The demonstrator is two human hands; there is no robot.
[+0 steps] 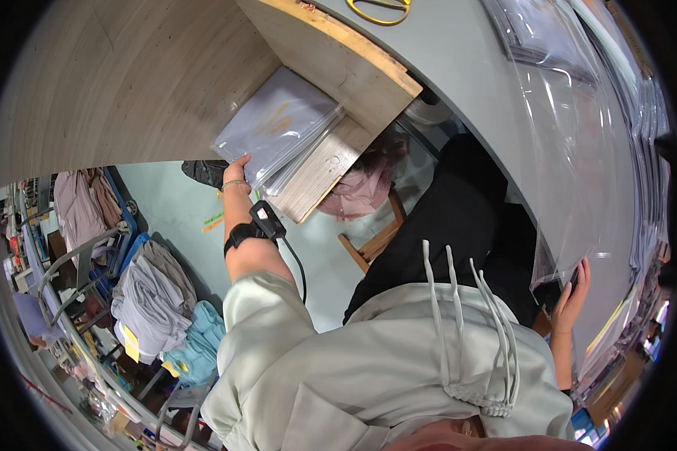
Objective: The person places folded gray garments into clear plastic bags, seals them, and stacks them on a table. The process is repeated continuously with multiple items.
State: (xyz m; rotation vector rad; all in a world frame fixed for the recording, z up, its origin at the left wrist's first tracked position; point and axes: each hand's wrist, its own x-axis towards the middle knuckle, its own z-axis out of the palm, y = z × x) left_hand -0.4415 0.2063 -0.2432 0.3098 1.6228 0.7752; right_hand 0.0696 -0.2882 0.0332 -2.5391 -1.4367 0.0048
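Note:
My left hand (pixel 237 174) reaches out to the near corner of a stack of flat, clear-bagged packs (pixel 278 124) with a golden print on top. Its thumb lies at the stack's edge and the other fingers are mostly hidden; the hand appears closed on that edge. The stack lies inside a wood-grain compartment (pixel 331 161). Far to the right, my right hand (pixel 572 301) rests at the edge of a grey table (pixel 466 64), fingers stretched out. Beside its fingertips is the lower end of a large clear plastic bag (pixel 560 173).
Yellow-handled scissors (pixel 384 10) lie at the table's far edge. More bagged packs (pixel 647 150) are piled at right. Below the compartment are a pink cloth (pixel 365 180) and a wooden stool (pixel 376 237). At left, grey garments (pixel 154 293) and a blue cloth (pixel 203 338) hang by metal frames.

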